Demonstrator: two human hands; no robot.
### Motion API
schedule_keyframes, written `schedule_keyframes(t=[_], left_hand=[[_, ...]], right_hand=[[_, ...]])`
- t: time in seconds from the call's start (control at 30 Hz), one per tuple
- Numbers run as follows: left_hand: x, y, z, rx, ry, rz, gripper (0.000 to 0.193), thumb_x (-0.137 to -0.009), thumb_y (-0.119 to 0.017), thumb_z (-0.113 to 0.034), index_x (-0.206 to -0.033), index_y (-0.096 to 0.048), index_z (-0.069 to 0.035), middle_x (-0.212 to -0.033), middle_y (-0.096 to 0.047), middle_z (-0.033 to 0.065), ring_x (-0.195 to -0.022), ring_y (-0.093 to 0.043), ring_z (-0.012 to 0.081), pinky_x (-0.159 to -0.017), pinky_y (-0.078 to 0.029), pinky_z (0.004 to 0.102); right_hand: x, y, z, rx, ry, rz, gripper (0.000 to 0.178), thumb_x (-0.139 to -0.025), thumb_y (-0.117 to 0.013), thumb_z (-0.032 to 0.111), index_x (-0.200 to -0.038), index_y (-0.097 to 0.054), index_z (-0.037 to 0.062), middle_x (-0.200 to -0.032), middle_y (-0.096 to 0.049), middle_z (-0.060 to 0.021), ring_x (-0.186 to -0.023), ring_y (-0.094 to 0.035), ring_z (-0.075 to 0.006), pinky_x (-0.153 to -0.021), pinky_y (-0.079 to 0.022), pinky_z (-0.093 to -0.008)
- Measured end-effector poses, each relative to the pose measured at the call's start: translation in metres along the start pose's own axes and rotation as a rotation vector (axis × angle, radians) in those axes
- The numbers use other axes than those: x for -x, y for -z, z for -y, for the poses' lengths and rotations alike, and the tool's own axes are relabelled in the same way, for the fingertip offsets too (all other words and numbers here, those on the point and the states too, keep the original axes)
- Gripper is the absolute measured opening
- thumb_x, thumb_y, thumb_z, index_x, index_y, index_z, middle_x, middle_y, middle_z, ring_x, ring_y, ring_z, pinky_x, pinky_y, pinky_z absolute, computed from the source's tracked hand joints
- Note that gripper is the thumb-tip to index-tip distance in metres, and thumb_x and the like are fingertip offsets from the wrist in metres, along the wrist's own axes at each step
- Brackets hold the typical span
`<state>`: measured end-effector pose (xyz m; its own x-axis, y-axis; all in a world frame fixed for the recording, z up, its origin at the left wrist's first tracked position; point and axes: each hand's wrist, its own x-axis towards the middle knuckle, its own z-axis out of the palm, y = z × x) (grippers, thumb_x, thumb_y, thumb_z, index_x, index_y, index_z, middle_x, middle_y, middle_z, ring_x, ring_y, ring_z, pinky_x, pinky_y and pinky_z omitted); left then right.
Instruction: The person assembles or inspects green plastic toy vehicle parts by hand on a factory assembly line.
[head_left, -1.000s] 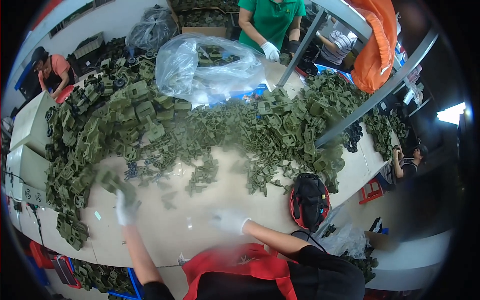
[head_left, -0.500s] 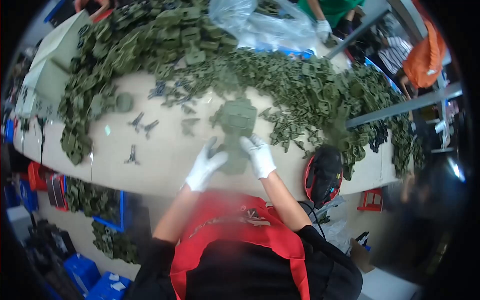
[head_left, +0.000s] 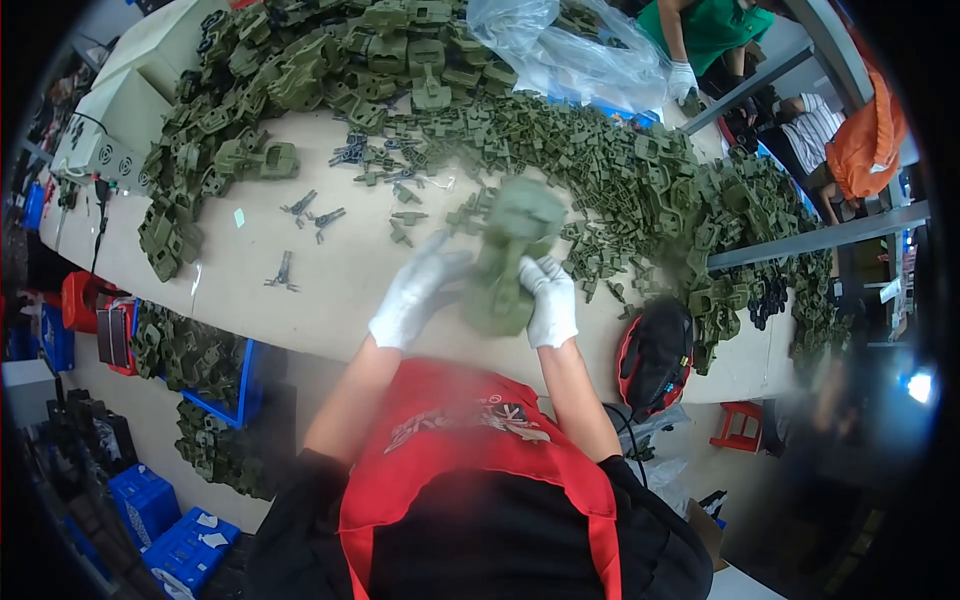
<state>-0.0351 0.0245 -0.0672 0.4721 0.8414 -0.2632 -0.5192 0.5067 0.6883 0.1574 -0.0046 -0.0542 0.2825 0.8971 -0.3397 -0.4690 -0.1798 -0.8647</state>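
Note:
My right hand (head_left: 549, 303), in a white glove, grips the edge of an olive-green moulded plastic part (head_left: 500, 285). This part has a wide head and a long body; motion blurs it, and its exact kind cannot be told. Just left of it is my left hand (head_left: 412, 298), also gloved, with fingers stretched toward the part and apart from it. Beyond the hands lie a few small green pieces (head_left: 400, 232). Farther left, dark forked pieces (head_left: 284, 270) rest on the pale table (head_left: 345, 290).
Heaps of small green parts (head_left: 570, 150) and larger green parts (head_left: 310, 75) cover the far table. A black-and-red bag (head_left: 656, 355) sits at the near right edge. Metal bars (head_left: 815, 235) cross the right side. A co-worker's gloved hand (head_left: 682, 80) shows at the back.
The green part has tilted and been lifted in my right hand. My left hand has come away from its side, fingers opening. The whole view has shifted slightly.

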Motion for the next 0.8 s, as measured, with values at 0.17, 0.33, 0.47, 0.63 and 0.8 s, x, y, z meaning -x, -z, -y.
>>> schedule_keyframes(t=[0.17, 0.33, 0.47, 0.63, 0.8], left_hand=[[0.012, -0.002, 0.019, -0.291, -0.257, -0.127, 0.111, -0.070, -0.080, -0.050, -0.151, -0.016, -0.009, -0.141, -0.040, 0.0213, -0.132, -0.041, 0.0319, -0.102, -0.039, 0.0422], [0.003, -0.003, -0.029, -0.339, -0.209, -0.027, 0.094, -0.074, -0.080, -0.021, -0.149, -0.025, -0.009, -0.143, -0.040, 0.0144, -0.131, -0.041, 0.0272, -0.104, -0.037, 0.0387], [-0.004, -0.011, -0.025, -0.437, -0.189, 0.044, 0.090, -0.075, -0.078, -0.015, -0.148, -0.026, -0.006, -0.143, -0.040, 0.0143, -0.131, -0.041, 0.0248, -0.102, -0.039, 0.0354], [-0.005, -0.017, -0.013, -0.258, -0.141, 0.061, 0.062, -0.082, -0.070, -0.006, -0.136, -0.041, -0.002, -0.123, -0.060, 0.0079, -0.110, -0.058, 0.0156, -0.094, -0.046, 0.0279], [0.003, -0.033, 0.004, -0.179, -0.165, -0.086, 0.058, -0.083, -0.069, -0.009, -0.134, -0.043, -0.004, -0.122, -0.060, 0.0071, -0.110, -0.058, 0.0150, -0.094, -0.045, 0.0282]], right_hand=[[-0.008, -0.009, -0.010, -0.082, 0.028, -0.053, 0.019, -0.090, -0.057, 0.005, -0.108, -0.062, 0.0013, -0.091, -0.066, -0.0010, -0.077, -0.058, -0.0062, -0.067, -0.046, -0.0213], [0.014, -0.010, -0.006, 0.456, 0.336, 0.030, 0.017, -0.090, -0.055, -0.001, -0.106, -0.060, 0.0014, -0.095, -0.065, -0.0026, -0.080, -0.057, -0.0079, -0.075, -0.048, -0.0228], [0.020, -0.012, -0.006, 0.694, 0.314, 0.135, 0.026, -0.084, -0.053, -0.007, -0.108, -0.059, -0.0017, -0.094, -0.066, -0.0039, -0.085, -0.059, -0.0089, -0.079, -0.050, -0.0246], [0.022, -0.005, -0.002, 0.608, 0.272, 0.245, 0.053, -0.083, -0.060, -0.005, -0.134, -0.045, -0.0001, -0.118, -0.061, -0.0113, -0.106, -0.059, -0.0164, -0.090, -0.048, -0.0284], [0.036, -0.032, 0.016, 0.680, 0.418, 0.204, 0.087, -0.070, -0.079, 0.022, -0.143, -0.035, 0.0014, -0.127, -0.057, -0.0178, -0.115, -0.058, -0.0289, -0.098, -0.045, -0.0362]])
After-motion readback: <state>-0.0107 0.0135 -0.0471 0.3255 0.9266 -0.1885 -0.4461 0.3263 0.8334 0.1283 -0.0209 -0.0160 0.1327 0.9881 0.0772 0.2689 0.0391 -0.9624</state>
